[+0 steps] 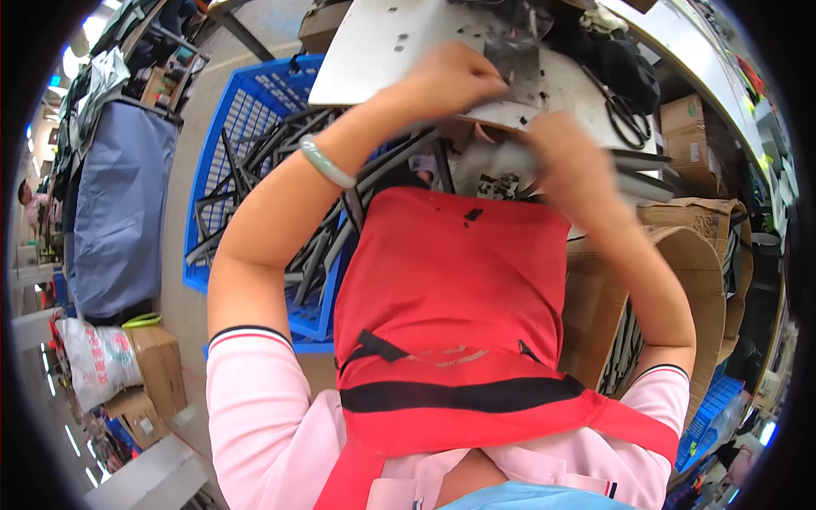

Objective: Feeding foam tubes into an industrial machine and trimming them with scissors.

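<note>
Over the near edge of the white worktable (365, 55), my left hand (455, 78) is curled closed, and whatever its fingers pinch is too small or hidden to make out. My right hand (569, 161) is lower and to the right, smeared by motion, so its fingers do not show clearly. Beside it, in front of the table edge, is a blurred grey shape (497, 161) whose kind I cannot tell. Small black scraps (473, 216) lie on my red apron (450, 280), and more are scattered on the tabletop. Black-handled scissors (627, 123) rest at the table's right.
A blue plastic crate (197, 229) full of dark grey bar-like frames (246, 170) stands at my left. Open cardboard cartons (595, 297) stand close by my right arm. Dark cloth (625, 68) is heaped at the table's far right. Small dark pieces in clear plastic (514, 38) lie at the back.
</note>
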`<state>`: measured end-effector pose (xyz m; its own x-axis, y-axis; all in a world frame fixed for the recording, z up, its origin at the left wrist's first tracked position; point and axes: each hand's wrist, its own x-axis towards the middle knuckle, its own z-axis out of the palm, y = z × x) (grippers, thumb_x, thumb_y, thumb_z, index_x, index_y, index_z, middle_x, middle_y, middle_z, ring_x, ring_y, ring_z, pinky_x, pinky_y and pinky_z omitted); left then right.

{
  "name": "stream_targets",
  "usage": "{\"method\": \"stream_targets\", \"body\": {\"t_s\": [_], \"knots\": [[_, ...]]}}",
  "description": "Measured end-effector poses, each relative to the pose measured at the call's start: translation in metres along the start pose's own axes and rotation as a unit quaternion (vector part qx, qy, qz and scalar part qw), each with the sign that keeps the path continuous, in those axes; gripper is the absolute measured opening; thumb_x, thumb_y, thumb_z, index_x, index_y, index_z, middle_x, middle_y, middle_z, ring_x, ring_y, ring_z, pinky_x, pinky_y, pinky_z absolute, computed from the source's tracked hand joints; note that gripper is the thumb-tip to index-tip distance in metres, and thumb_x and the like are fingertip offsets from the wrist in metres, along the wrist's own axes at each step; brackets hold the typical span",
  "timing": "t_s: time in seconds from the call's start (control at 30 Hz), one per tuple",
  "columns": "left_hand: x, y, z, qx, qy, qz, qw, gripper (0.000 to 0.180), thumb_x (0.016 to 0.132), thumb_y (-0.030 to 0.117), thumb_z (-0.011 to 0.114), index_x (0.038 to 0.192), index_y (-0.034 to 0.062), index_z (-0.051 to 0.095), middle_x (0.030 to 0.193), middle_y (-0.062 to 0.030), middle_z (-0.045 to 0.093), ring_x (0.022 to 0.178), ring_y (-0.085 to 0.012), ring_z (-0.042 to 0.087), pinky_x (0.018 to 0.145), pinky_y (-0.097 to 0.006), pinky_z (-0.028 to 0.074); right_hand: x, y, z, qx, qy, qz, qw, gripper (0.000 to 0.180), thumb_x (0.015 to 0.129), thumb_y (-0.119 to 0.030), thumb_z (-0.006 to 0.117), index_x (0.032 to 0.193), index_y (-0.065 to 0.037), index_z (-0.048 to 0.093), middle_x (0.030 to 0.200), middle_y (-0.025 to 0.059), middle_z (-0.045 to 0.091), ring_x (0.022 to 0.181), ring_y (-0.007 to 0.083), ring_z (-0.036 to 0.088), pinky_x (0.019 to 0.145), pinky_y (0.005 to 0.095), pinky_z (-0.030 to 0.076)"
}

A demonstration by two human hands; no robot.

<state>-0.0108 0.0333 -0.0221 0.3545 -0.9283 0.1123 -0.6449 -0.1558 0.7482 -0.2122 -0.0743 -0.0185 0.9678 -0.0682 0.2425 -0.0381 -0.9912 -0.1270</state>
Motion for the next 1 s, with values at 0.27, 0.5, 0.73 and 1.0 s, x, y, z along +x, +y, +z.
{"method": "stream_targets", "body": {"t_s": [0.27,0.5,0.73,1.0], "knots": [[-0.056,0.012,0.058,-0.071,0.170,0.124,0.975,0.018,0.082,0.011,0.065,0.095,-0.0006,0.068,0.093,-0.0149,0.067,0.084,-0.0303,0.064,0.075,-0.037,0.051,0.019,-0.054,0.120,0.031,0.046,-0.055,0.997,0.027,0.078,-0.008,0.060,0.105,-0.002,0.058,0.100,0.0138,0.064,0.098,0.0311,0.062,0.079,0.0438,0.051],[-0.205,-0.114,0.107,0.125,0.299,-0.116,0.939,0.070,0.081,0.027,0.074,0.139,0.0063,0.040,0.128,-0.0192,0.045,0.115,-0.0356,0.049,0.097,-0.041,0.040,-0.014,-0.041,0.092,0.145,-0.198,0.050,0.968,0.031,0.076,-0.012,0.066,0.102,-0.003,0.052,0.090,0.0207,0.064,0.090,0.0411,0.060,0.076,0.0508,0.047],[-0.212,-0.127,0.082,-0.108,0.148,-0.259,0.948,0.076,0.083,0.037,0.073,0.139,0.0001,0.038,0.096,-0.0141,0.066,0.086,-0.0253,0.064,0.082,-0.033,0.049,-0.008,-0.037,0.093,0.133,-0.172,0.037,0.975,0.038,0.076,-0.013,0.071,0.107,-0.004,0.052,0.092,0.0210,0.064,0.092,0.0406,0.060,0.076,0.0502,0.047],[-0.210,-0.093,0.024,-0.672,0.032,-0.197,0.713,0.036,0.094,0.019,0.063,0.125,0.0054,0.052,0.107,-0.0060,0.067,0.084,-0.0129,0.067,0.074,-0.024,0.056,-0.032,-0.044,0.079,0.342,-0.198,0.118,0.911,0.048,0.078,-0.020,0.072,0.116,-0.002,0.050,0.103,0.0271,0.062,0.099,0.0445,0.057,0.080,0.0468,0.046]]}}
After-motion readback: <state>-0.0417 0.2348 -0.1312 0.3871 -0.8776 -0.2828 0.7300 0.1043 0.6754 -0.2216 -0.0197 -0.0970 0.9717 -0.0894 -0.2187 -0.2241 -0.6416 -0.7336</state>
